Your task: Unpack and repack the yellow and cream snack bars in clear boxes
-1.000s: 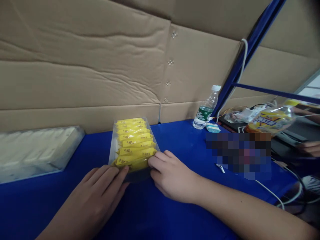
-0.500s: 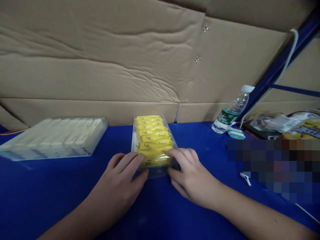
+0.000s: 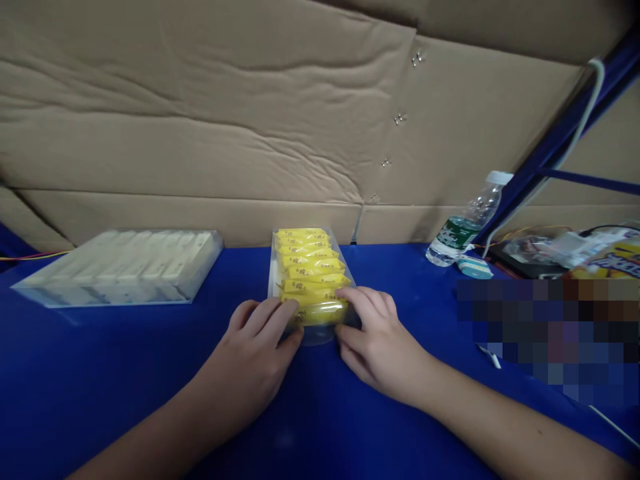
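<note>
Packets (image 3: 313,270): we saw yellow ones, rowed inside a clear box (image 3: 273,275).
Left hand (image 3: 255,353): pinched its near left corner.
Right hand (image 3: 383,347): pinched its near right corner.

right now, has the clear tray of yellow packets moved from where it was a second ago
No, not visibly: the clear tray still sits just left of the slit in the cardboard wall; the view shifted.

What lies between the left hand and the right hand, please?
In the head view, the near end of a clear tray with yellow packets lies there.
</note>
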Demonstrator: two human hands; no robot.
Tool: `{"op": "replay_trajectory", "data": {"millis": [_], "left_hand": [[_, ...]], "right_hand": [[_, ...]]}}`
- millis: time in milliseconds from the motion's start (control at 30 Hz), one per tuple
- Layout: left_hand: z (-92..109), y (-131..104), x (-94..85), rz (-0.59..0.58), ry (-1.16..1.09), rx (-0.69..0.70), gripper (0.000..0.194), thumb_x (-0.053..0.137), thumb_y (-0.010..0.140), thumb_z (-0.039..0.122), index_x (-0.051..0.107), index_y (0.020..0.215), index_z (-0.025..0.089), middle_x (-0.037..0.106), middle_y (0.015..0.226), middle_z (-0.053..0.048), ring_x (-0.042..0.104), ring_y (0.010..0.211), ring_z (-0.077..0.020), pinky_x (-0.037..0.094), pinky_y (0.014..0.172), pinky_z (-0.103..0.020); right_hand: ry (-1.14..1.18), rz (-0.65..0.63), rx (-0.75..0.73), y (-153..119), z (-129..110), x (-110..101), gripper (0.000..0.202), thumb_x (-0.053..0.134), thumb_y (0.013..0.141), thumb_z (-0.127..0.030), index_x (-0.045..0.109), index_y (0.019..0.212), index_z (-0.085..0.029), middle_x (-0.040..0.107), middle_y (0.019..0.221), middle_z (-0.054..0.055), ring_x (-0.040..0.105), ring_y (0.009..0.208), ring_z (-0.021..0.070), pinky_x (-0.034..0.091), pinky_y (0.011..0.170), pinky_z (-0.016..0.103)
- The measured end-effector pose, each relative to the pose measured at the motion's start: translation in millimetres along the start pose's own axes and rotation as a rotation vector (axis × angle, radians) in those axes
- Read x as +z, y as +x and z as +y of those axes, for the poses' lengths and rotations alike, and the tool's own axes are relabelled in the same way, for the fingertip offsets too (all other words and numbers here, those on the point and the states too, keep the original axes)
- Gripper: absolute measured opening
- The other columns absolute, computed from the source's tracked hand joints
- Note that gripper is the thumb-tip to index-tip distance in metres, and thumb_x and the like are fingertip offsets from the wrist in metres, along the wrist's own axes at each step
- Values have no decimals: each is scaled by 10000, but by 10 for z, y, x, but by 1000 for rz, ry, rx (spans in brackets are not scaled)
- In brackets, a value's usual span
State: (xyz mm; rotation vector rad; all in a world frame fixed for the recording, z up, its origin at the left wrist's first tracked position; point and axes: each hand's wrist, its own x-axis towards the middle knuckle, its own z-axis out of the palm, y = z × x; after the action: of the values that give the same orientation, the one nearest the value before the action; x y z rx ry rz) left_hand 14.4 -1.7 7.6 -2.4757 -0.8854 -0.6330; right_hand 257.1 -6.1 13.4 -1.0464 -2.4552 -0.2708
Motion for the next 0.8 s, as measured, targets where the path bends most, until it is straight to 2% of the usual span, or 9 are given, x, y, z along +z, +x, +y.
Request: {"op": "replay_trajectory", "data": {"millis": [200,400,667,800], "left_hand": [[2,8,-7,-15,-3,-26,203,528,931,188,722,984,220,584,1240,-163,559,1114,-339,504,864,-550],[-25,34,-12,-57,-66,-16,212,522,939,171,711,1035,178,525,1361,-212,505,1277,-359,481,988,-574],[-19,20,-12,-59,-10,2,251,486,943,160,674,1109,141,563,1320,-213,543,1237,-351,533,892,-513],[-5,26,-13,-28,19,17,240,486,943,146,668,1099,123,596,1225,-188,572,1156,-319,525,875,-483]], "right_hand": [[37,-32,23,15,9,-10,145,611,864,-172,709,758,-165,475,1406,187,396,1317,383,372,989,537],[22,-82,9,32,18,-32,164,592,893,-175,705,775,-171,453,1468,200,371,1393,374,340,1003,536],[-25,-77,10,28,15,-21,143,582,902,-176,709,837,-180,508,1453,183,423,1349,369,344,945,511],[-23,-59,5,27,7,-21,142,575,908,-170,704,847,-177,530,1429,174,432,1332,359,343,947,502]]}}
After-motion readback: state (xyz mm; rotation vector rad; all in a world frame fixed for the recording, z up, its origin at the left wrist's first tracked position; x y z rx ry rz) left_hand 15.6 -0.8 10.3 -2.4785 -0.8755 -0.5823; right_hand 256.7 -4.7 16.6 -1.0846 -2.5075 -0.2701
